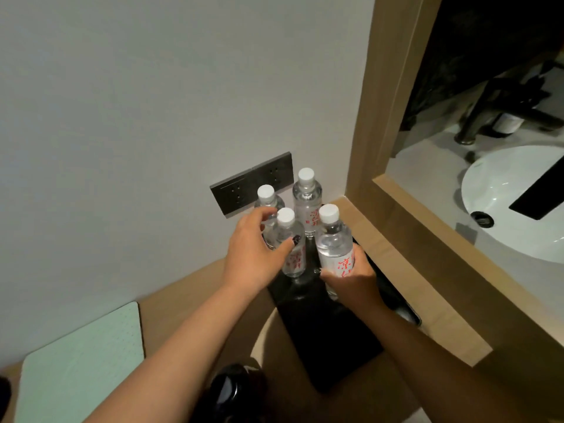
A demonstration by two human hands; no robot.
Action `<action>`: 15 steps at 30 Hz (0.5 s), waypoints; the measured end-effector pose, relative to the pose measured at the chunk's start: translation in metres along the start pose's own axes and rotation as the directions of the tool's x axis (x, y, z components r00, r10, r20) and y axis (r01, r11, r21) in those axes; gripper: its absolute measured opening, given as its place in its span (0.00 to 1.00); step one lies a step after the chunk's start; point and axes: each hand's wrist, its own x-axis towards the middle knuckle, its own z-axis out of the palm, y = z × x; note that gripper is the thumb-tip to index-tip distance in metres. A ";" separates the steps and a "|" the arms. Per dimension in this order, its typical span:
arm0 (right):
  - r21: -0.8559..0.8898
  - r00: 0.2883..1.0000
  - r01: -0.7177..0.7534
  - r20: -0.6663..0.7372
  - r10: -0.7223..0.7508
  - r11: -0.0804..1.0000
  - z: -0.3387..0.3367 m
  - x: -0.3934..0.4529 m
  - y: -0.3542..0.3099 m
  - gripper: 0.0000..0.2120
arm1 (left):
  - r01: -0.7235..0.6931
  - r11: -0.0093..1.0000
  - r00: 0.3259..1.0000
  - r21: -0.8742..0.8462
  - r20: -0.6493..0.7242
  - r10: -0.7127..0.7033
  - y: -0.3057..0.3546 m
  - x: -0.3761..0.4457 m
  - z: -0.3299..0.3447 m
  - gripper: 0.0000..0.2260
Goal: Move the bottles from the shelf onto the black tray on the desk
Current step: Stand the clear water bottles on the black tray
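Note:
Several clear water bottles with white caps and red lettering stand close together at the far end of the black tray (pixel 332 340) on the wooden desk. My left hand (pixel 254 245) grips two of them side by side: a far-left bottle (pixel 267 199) and a nearer bottle (pixel 290 239). My right hand (pixel 351 279) grips the lower part of the near-right bottle (pixel 334 242). A back bottle (pixel 307 203) stands alone, untouched, by the wall. Whether the held bottles rest on the tray is hidden by my hands.
A dark socket panel (pixel 235 190) sits on the wall behind the bottles. A wooden frame (pixel 384 233) borders the desk on the right, with a white sink (pixel 494 203) beyond. A pale green mat (pixel 85 355) lies at left; a black object (pixel 229 392) sits near the front.

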 end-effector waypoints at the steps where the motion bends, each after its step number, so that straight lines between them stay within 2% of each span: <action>1: 0.006 1.000 -0.020 -0.021 0.020 1.000 0.000 0.009 0.004 0.29 | -0.011 0.999 1.000 0.046 0.021 0.010 -0.001 0.002 0.006 0.26; 4: -0.005 0.994 0.012 -0.110 -0.013 1.000 0.005 0.028 0.021 0.29 | -0.039 0.990 0.998 0.137 0.054 0.032 -0.007 0.009 0.018 0.30; 10: 0.029 0.999 0.043 0.013 -0.044 0.999 0.013 0.057 0.022 0.29 | -0.058 0.972 0.997 0.227 0.066 0.044 -0.012 0.018 0.035 0.32; 15: 0.012 0.998 0.057 -0.009 -0.057 0.998 0.023 0.072 0.014 0.29 | -0.098 0.962 0.995 0.255 0.017 0.097 -0.022 0.022 0.047 0.32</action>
